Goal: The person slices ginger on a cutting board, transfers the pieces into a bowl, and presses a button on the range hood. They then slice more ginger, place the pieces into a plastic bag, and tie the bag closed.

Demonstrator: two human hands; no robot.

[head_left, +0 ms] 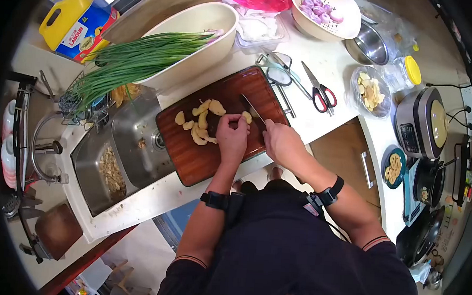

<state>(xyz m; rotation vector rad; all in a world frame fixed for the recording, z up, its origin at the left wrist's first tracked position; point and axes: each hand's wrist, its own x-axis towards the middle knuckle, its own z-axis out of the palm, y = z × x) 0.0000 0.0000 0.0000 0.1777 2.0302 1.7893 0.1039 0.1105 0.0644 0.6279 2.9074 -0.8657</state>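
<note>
Near the right edge of the board (271,97), we seem mid-cut — right hand (284,143) around the knife (254,109), left hand (232,142) pinched narrow, its hold unclear; next, the ginger (216,108) needs steadying.

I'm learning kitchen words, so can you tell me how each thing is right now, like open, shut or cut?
Knife, held in the right hand
Left hand, fingers bent, over the cutting board
Scissors, lying down
Jar, lid on
Cooker, lid shut
Long green stalks, uncut
Purple bulbs, whole
Cabinet door, shut
Sink, scraps inside
</note>
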